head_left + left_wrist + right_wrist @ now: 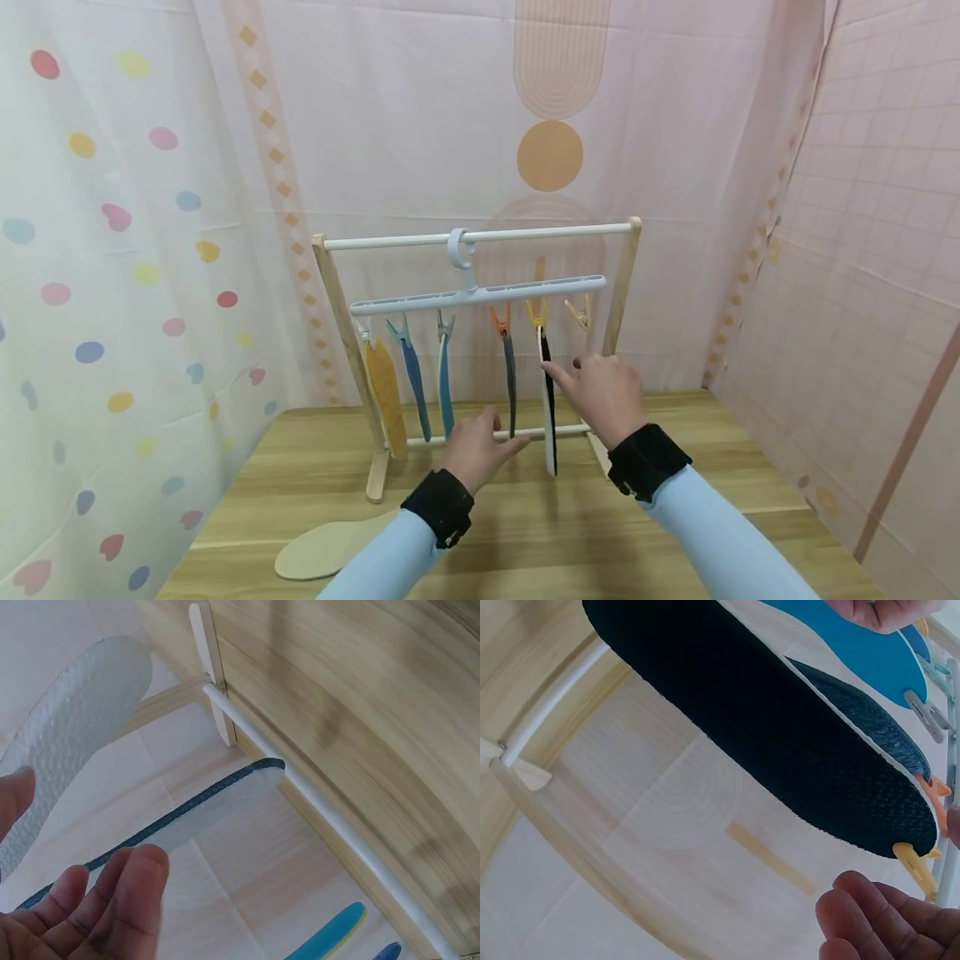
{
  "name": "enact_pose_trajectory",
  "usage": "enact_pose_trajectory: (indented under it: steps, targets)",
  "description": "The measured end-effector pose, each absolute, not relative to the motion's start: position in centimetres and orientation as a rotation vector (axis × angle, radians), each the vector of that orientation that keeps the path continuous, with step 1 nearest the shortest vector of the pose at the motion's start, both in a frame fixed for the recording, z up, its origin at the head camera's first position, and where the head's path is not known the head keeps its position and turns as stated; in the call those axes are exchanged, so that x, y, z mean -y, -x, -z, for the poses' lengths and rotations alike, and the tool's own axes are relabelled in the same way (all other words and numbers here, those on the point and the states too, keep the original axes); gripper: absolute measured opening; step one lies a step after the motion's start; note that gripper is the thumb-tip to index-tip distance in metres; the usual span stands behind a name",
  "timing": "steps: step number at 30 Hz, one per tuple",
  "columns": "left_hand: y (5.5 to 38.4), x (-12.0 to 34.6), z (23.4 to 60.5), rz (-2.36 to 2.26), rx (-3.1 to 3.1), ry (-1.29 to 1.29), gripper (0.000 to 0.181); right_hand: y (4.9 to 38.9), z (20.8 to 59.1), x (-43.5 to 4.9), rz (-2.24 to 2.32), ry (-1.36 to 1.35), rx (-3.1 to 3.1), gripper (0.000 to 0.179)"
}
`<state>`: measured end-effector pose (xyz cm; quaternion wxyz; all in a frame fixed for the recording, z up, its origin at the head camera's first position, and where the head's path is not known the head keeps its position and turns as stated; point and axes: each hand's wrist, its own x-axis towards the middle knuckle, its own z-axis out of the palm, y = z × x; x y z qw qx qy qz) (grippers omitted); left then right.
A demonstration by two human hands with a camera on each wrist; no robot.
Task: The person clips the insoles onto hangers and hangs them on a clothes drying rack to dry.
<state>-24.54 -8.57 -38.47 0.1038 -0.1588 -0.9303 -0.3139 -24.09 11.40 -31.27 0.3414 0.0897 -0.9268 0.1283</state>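
Several insoles hang by clips from a pale blue hanger. My right hand is beside the black-and-white insole, which dangles from a yellow clip. In the right wrist view, this insole's black face fills the middle, with the fingers apart from it near the clip. My left hand is at the lower end of a dark grey insole under an orange clip. Its fingers are loosely bent around nothing, and a white insole face shows beyond the thumb.
The hanger hooks onto the top bar of a wooden-legged stand. Left of my hands hang a yellow insole, a dark blue one and a light blue one. One beige insole lies on the table. An unloaded clip is at the hanger's right end.
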Motion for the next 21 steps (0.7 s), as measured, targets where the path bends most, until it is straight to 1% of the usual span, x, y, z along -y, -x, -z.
enact_pose_trajectory:
  steps: [5, 12, 17, 21]
  targets:
    - [24.5, 8.9, 38.3, 0.85, 2.761, 0.487, 0.043, 23.8, 32.4, -12.0, -0.395, -0.228, 2.409, 0.057]
    - [24.3, 9.4, 38.7, 0.745, 2.805, 0.464, 0.048, 22.9, 34.7, -12.4, -0.479, -0.198, 2.436, 0.053]
    - [24.1, 10.1, 38.8, 0.751, 2.825, 0.467, 0.048, 22.7, 36.6, -12.8, -0.524, -0.144, 2.495, 0.056]
    - [23.9, 10.8, 39.0, 0.726, 2.837, 0.47, 0.053, 22.3, 37.8, -13.0, -0.569, -0.128, 2.535, 0.056]
